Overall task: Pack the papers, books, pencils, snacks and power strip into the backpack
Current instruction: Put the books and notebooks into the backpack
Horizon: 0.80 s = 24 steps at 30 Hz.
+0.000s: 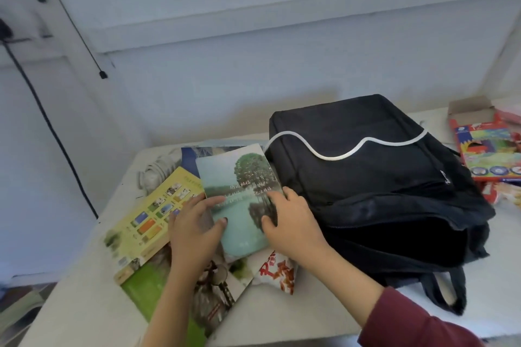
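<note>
Head view: the left hand (194,225) and right hand (290,220) are gripping the teal book (239,194), a slim softcover showing a tree, by its side edges. Packing appears to be barely beginning. The backpack (366,177) is lying just right of the grip, its mouth gaping. The yellow book (152,214) to the left and the snack packet (279,270) beneath are still waiting outside.

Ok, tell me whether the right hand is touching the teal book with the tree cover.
Touching. The head view shows the right hand with its thumb on the cover of the teal book and fingers curled over its right edge.
</note>
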Each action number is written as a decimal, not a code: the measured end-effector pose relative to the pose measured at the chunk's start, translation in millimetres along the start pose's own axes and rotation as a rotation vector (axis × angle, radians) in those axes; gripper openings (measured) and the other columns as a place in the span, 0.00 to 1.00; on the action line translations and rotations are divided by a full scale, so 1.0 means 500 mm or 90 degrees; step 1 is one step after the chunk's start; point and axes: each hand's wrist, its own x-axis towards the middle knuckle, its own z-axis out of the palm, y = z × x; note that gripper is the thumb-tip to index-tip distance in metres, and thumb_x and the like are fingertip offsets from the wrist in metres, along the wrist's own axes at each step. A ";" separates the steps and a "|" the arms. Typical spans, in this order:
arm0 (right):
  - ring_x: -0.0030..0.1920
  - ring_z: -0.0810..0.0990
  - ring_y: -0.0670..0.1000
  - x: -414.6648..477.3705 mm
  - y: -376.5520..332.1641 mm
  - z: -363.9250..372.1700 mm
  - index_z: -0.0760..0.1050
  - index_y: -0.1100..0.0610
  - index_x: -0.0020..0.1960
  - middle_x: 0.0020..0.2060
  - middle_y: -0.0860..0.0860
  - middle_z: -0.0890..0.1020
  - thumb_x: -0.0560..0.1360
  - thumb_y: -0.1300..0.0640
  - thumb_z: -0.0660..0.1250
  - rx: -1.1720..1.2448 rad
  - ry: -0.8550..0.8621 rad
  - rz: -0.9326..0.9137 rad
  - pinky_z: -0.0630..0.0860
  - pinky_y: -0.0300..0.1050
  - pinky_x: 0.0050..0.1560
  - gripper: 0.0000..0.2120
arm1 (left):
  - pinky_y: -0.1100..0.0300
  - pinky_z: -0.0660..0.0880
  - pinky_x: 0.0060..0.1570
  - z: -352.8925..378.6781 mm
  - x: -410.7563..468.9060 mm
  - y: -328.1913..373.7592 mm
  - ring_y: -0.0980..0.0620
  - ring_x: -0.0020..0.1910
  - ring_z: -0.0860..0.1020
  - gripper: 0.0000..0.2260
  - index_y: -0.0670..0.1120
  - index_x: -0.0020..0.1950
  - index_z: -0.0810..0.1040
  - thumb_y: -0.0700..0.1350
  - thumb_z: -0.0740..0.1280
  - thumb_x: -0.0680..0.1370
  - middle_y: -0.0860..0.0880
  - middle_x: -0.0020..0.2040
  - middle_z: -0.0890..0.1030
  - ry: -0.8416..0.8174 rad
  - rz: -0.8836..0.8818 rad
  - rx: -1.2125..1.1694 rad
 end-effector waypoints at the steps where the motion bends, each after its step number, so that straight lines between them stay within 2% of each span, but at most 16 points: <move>1: 0.62 0.66 0.55 0.005 0.001 -0.001 0.67 0.55 0.66 0.63 0.54 0.68 0.75 0.54 0.61 0.010 -0.005 0.009 0.68 0.47 0.59 0.19 | 0.39 0.62 0.66 -0.003 0.003 -0.003 0.53 0.61 0.73 0.15 0.75 0.45 0.73 0.59 0.62 0.60 0.61 0.56 0.75 0.001 -0.006 -0.033; 3: 0.62 0.68 0.53 0.015 0.003 -0.006 0.66 0.53 0.68 0.62 0.53 0.69 0.75 0.54 0.62 0.057 -0.015 0.031 0.68 0.44 0.58 0.21 | 0.40 0.63 0.66 -0.006 0.009 -0.008 0.54 0.60 0.73 0.16 0.73 0.46 0.75 0.56 0.65 0.61 0.67 0.54 0.75 -0.008 -0.030 -0.105; 5: 0.61 0.70 0.52 0.024 0.005 -0.018 0.65 0.51 0.69 0.62 0.53 0.70 0.75 0.55 0.63 0.130 -0.028 0.068 0.67 0.40 0.54 0.23 | 0.41 0.64 0.66 -0.008 0.008 0.005 0.54 0.59 0.74 0.14 0.66 0.46 0.79 0.49 0.69 0.65 0.68 0.52 0.76 -0.010 -0.060 -0.181; 7: 0.55 0.73 0.49 0.033 0.006 -0.029 0.66 0.49 0.68 0.59 0.50 0.73 0.74 0.56 0.65 0.206 -0.033 0.105 0.69 0.41 0.52 0.23 | 0.44 0.71 0.61 -0.008 0.005 0.015 0.51 0.58 0.75 0.15 0.58 0.46 0.80 0.37 0.70 0.70 0.61 0.53 0.77 0.000 -0.085 -0.263; 8: 0.51 0.74 0.47 0.035 0.006 -0.033 0.66 0.49 0.67 0.54 0.49 0.75 0.74 0.56 0.66 0.252 -0.035 0.123 0.72 0.42 0.51 0.22 | 0.46 0.74 0.58 -0.008 0.005 0.016 0.50 0.58 0.75 0.17 0.54 0.47 0.80 0.31 0.67 0.72 0.57 0.54 0.78 0.010 -0.091 -0.292; 10: 0.45 0.76 0.47 0.035 0.002 -0.034 0.67 0.49 0.65 0.45 0.47 0.77 0.73 0.58 0.68 0.353 -0.043 0.157 0.76 0.47 0.51 0.23 | 0.52 0.77 0.51 -0.011 0.006 0.015 0.49 0.56 0.76 0.19 0.50 0.48 0.80 0.26 0.63 0.72 0.51 0.54 0.79 0.022 -0.084 -0.347; 11: 0.47 0.77 0.48 0.033 0.000 -0.029 0.66 0.49 0.66 0.45 0.48 0.78 0.73 0.57 0.68 0.371 -0.052 0.163 0.76 0.48 0.53 0.23 | 0.56 0.79 0.47 -0.011 0.005 0.019 0.49 0.54 0.78 0.20 0.49 0.48 0.79 0.25 0.62 0.72 0.49 0.53 0.80 0.019 -0.082 -0.384; 13: 0.54 0.75 0.50 0.028 -0.005 -0.017 0.65 0.48 0.67 0.50 0.47 0.77 0.73 0.54 0.68 0.300 -0.065 0.141 0.74 0.46 0.56 0.25 | 0.63 0.79 0.40 -0.007 0.004 0.026 0.54 0.47 0.80 0.21 0.48 0.48 0.79 0.23 0.61 0.71 0.48 0.49 0.82 0.002 -0.083 -0.421; 16: 0.60 0.70 0.52 0.023 -0.004 -0.004 0.62 0.49 0.70 0.57 0.49 0.74 0.73 0.51 0.66 0.181 -0.039 0.105 0.69 0.46 0.60 0.27 | 0.66 0.78 0.36 -0.001 0.007 0.038 0.60 0.41 0.80 0.22 0.49 0.48 0.79 0.22 0.60 0.70 0.51 0.48 0.81 -0.034 -0.098 -0.380; 21: 0.64 0.66 0.53 0.015 0.006 -0.005 0.62 0.50 0.70 0.64 0.52 0.69 0.74 0.54 0.65 0.149 -0.016 0.081 0.65 0.45 0.63 0.26 | 0.60 0.75 0.39 -0.007 0.026 0.043 0.48 0.46 0.77 0.20 0.46 0.51 0.78 0.23 0.61 0.71 0.45 0.50 0.79 -0.107 -0.147 -0.353; 24: 0.67 0.63 0.52 0.007 0.008 -0.003 0.62 0.51 0.70 0.66 0.51 0.66 0.74 0.56 0.65 0.166 0.002 0.063 0.63 0.44 0.65 0.26 | 0.61 0.74 0.35 -0.009 0.032 0.051 0.49 0.45 0.77 0.20 0.44 0.55 0.77 0.23 0.60 0.72 0.44 0.50 0.79 -0.107 -0.163 -0.373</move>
